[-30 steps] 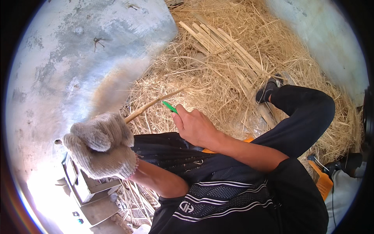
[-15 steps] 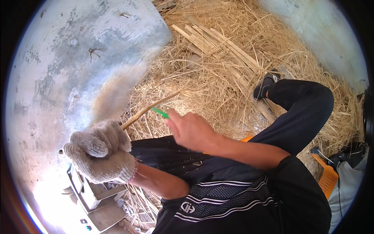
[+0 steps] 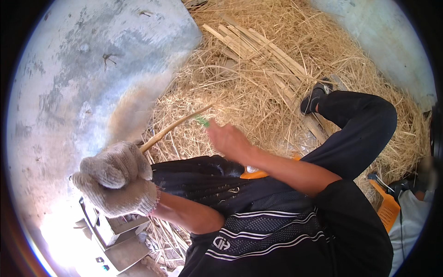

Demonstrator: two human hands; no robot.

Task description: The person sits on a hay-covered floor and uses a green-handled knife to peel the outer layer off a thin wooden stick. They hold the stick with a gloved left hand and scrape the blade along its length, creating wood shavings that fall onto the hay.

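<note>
My left hand (image 3: 117,184), in a white knitted glove, is closed around the near end of a thin pale bamboo strip (image 3: 177,127) that slants up and to the right over the straw. My bare right hand (image 3: 228,141) is blurred beside the strip's far end and grips a small tool with a green handle (image 3: 201,121). Both forearms cross above my dark trousers (image 3: 203,177), and my right leg is bent with its dark shoe (image 3: 313,98) resting on the straw.
A heap of dry straw (image 3: 258,64) covers the ground, with a bundle of split bamboo slats (image 3: 258,48) at the top. Grey concrete floor (image 3: 78,78) lies to the left. An orange seat edge (image 3: 256,174), an orange crate (image 3: 385,207) and a metal frame (image 3: 110,235) are close by.
My right hand with the green-handled tool has slid up and outward along the strip. My gloved left hand has stayed put, gripping the strip's near end.
</note>
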